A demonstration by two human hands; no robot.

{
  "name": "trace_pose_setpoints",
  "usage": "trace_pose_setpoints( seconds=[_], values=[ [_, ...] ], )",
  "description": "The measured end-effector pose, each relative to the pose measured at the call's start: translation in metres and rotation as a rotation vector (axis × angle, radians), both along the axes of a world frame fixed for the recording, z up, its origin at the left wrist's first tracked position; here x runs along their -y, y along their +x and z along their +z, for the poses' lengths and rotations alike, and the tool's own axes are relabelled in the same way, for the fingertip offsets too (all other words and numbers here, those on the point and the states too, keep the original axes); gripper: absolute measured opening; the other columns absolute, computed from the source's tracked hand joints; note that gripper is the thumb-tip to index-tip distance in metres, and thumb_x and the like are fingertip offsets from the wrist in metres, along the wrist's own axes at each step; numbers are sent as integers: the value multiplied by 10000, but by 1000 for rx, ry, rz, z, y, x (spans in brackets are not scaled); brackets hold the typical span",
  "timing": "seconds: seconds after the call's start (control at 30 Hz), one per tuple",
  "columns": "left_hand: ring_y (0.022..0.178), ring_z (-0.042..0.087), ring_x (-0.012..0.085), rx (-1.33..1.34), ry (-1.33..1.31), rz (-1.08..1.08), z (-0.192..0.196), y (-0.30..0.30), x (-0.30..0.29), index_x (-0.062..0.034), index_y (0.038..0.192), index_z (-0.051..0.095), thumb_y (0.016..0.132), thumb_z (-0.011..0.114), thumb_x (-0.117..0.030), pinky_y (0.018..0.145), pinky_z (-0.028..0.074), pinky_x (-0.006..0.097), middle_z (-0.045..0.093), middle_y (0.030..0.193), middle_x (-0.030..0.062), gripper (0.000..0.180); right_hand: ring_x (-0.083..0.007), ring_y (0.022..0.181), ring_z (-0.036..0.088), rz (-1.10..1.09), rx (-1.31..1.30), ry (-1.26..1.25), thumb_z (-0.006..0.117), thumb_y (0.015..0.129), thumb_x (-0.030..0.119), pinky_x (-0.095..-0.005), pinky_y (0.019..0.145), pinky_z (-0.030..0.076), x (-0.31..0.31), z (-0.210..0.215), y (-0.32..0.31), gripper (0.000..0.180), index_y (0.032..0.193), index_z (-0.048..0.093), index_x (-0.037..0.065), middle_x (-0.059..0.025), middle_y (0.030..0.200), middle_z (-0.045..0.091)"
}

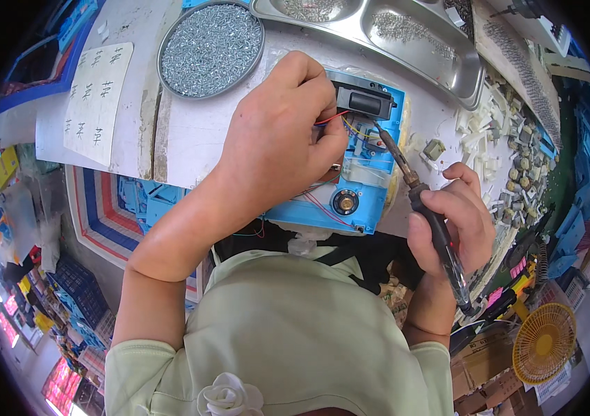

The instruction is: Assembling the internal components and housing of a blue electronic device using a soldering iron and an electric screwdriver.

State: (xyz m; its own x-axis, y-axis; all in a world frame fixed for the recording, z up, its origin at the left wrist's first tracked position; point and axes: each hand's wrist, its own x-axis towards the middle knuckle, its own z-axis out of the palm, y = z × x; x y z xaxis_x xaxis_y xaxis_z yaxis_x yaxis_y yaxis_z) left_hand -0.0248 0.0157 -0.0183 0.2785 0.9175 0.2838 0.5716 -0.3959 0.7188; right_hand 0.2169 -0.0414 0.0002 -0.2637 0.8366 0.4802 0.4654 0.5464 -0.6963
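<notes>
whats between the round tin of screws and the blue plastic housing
In the head view, bare white tabletop and the left hand, which reaches over the blue housing from the round screw tin side.

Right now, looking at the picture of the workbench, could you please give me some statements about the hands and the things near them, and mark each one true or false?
1. The right hand holds a soldering iron with its tip on the blue plastic assembly. True.
2. The left hand lies flat on the paper sheet. False: it rests on the blue assembly, fingers at the thin red wire.
3. The round tray is full of small silvery screws. True.
4. The yellow fan stands on the bench beside the round tray. False: it is at the lower right, far from that tray.
5. A metal compartment tray lies at the top of the bench. True.
</notes>
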Motion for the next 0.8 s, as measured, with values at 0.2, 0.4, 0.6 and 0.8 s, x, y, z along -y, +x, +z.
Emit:
trace_pose_setpoints(
  seconds=[0.2, 0.4, 0.6, 0.8],
  values=[
    [738, 619, 330, 48, -37, -14, 2, -2, -1, -11, 791, 601, 782, 726, -49, 659, 521, 400, 593, 929, 134, 130, -204, 559, 540, -12, -1, 14, 812, 792, 94, -457, 818, 538, 1, 0, 2, 238, 1001, 709, 45, -47, 691, 642],
    [720, 585, 239, 18, 18, -8, 16, -10, -4, -30, 930, 700, 793, 696, -16, 647, 507, 333, 602, 996, 111, 138, -190, 554, 530, -17, -26, 25, 818, 793, 92, -444, 832, 529, 1, 2, 4, 244, 1007, 709, 47, -34, 682, 632],
    [824, 566, 222, -185, 221, -223, 12, -27, -16, -130, 1196, 778, 753, 668, 19, 716, 476, 314, 610, 1162, 107, 480, -188, 554, 529, -25, -18, 23, 816, 801, 91, -441, 829, 527, 2, 4, 6, 243, 1014, 711, 43, -29, 678, 631],
    [966, 578, 283, -430, 256, -282, 22, -34, -15, -149, 1212, 772, 723, 687, -4, 849, 465, 380, 620, 1187, 114, 517, -189, 562, 539, -7, -44, 44, 812, 802, 88, -442, 829, 527, 2, 7, 6, 250, 1024, 708, 38, -43, 694, 646]
  ],
)
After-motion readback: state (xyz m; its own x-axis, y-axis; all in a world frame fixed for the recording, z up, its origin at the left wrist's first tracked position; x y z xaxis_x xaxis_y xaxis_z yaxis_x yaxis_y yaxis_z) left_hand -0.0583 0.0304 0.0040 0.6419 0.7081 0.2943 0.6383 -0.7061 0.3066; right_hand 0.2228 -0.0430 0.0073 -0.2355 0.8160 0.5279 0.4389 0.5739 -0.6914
